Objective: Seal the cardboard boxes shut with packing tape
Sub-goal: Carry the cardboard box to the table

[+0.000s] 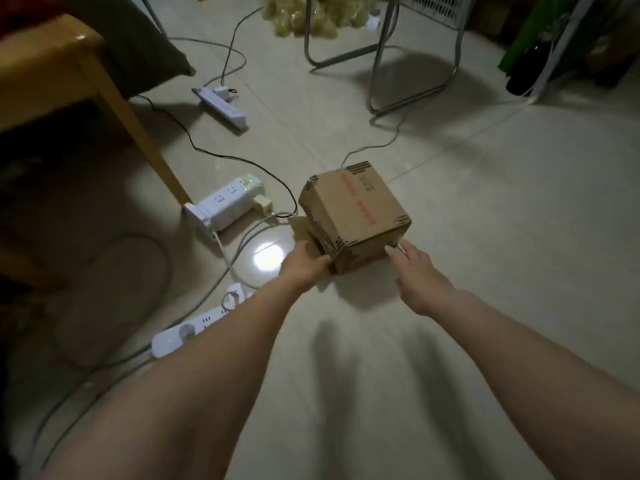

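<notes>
On tiled floor (pixel 450 237) ahead: cardboard box (pixel 356 209), tilted. My left hand (pixel 304 263) grips its near-left corner and loose flap; right hand (pixel 415 275) open, fingertips just at its right side.

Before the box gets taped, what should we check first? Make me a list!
1. Box in reach: ok. The cardboard box sits on the floor just in front of both hands.
2. Left hand holding it: ok, it grips the box's near left corner by an open flap.
3. Right hand holding it: not ok, its fingers are straight and just reach the right bottom edge.
4. Flaps shut: not ok, that flap sticks out at the left.
5. Packing tape ready: cannot tell, none is in view.
6. Room to work: not ok, a power strip and cables lie close on the left.
</notes>
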`<state>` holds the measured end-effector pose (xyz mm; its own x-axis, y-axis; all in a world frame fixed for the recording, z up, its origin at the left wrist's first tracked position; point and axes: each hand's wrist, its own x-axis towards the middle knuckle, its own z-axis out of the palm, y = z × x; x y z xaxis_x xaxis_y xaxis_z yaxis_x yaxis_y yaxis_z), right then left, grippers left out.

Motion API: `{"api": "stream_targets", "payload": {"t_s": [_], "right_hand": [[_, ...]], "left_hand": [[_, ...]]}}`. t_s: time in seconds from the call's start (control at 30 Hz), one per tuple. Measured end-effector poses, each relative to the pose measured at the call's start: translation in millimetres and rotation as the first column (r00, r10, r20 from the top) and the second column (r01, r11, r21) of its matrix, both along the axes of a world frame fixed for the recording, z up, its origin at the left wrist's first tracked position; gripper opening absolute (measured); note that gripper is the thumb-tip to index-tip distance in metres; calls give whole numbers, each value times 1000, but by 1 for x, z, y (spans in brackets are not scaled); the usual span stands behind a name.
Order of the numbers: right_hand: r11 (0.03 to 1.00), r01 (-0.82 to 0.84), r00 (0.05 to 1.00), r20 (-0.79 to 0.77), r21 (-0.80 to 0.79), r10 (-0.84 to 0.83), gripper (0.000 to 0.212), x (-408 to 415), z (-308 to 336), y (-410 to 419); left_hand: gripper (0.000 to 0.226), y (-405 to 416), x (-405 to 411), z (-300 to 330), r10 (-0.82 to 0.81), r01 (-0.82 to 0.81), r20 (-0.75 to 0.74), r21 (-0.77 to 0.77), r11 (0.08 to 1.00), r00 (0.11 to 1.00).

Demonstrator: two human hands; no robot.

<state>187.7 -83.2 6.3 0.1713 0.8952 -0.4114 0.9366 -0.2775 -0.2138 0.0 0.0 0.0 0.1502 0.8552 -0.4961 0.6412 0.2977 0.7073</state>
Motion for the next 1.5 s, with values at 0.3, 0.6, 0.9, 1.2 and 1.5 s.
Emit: {"api": "stream_targets", "payload": {"t_s": [0.3,0.6,0.9,1.2,1.5], "right_hand": [[999,-38,999,-35,3,38,82,-6,-14,-18],[997,41,995,94,58,-46,72,3,-12,-6],[997,-55,997,-65,-50,51,120,-61,0,-13],[995,22,1000,-17,97,-20,35,-62,103,-33],[963,158,971,-214,218,-111,62,-36,339,-39]], "left_hand": [[26,38,48,-62,735,-281,502,-702,654,457],[8,13,33,-45,742,-341,506,-670,659,440],[13,-61,-11,5,439,-220,491,-440,871,752],[35,-80,2,137,-8,31,-80,290,956,997],[59,-70,-22,377,-43,42,-28,-55,998,999]]}}
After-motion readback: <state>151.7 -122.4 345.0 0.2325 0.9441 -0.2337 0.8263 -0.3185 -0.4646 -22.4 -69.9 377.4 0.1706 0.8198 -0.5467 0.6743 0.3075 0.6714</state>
